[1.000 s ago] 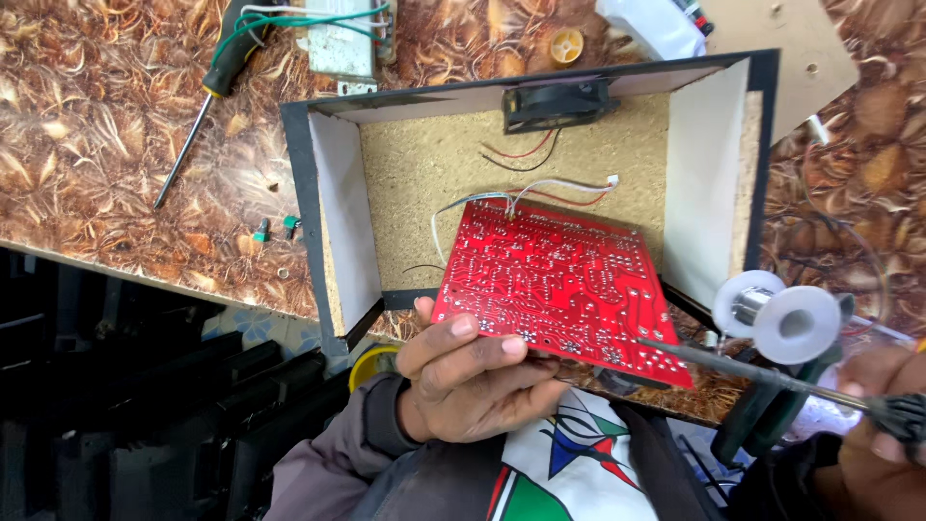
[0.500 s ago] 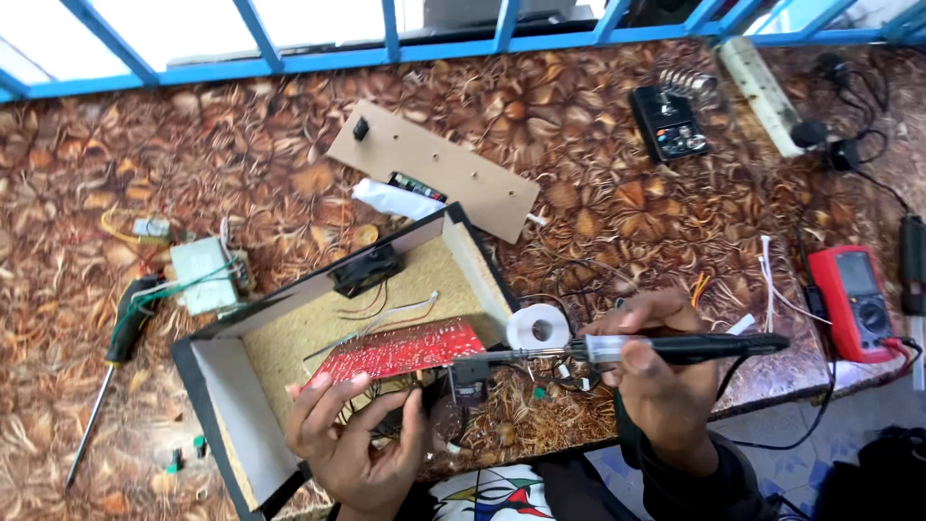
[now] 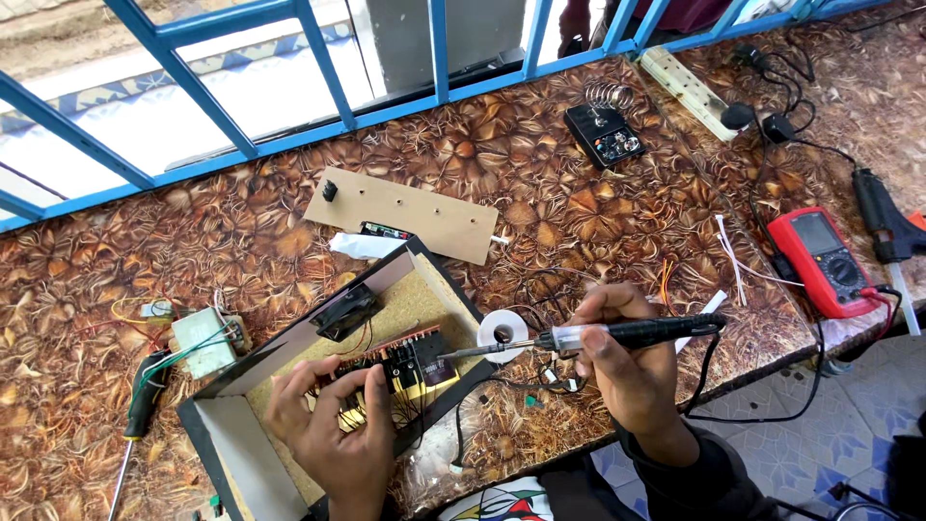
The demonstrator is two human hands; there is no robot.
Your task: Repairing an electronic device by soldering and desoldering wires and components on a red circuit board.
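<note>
My left hand (image 3: 333, 425) grips a circuit board (image 3: 410, 365) and holds it tilted inside an open black box (image 3: 241, 439) with a cork-lined floor. The board's component side with dark parts faces up. My right hand (image 3: 622, 367) is closed around a black soldering iron (image 3: 617, 335), whose metal tip points left and ends close to the board's right edge. A white spool of solder wire (image 3: 503, 333) stands just behind the tip. A small black fan (image 3: 344, 311) sits against the box's far wall.
A tan board with holes (image 3: 405, 207) lies behind the box. At the left are a small transformer (image 3: 204, 342) and a green screwdriver (image 3: 140, 405). A red multimeter (image 3: 828, 260), a black stand (image 3: 605, 135) and a power strip (image 3: 687, 89) lie to the right.
The view has pulled back and swung over the bench. The board has been turned from its red solder side to its component side. The soldering iron's tip has come up to the board's edge.
</note>
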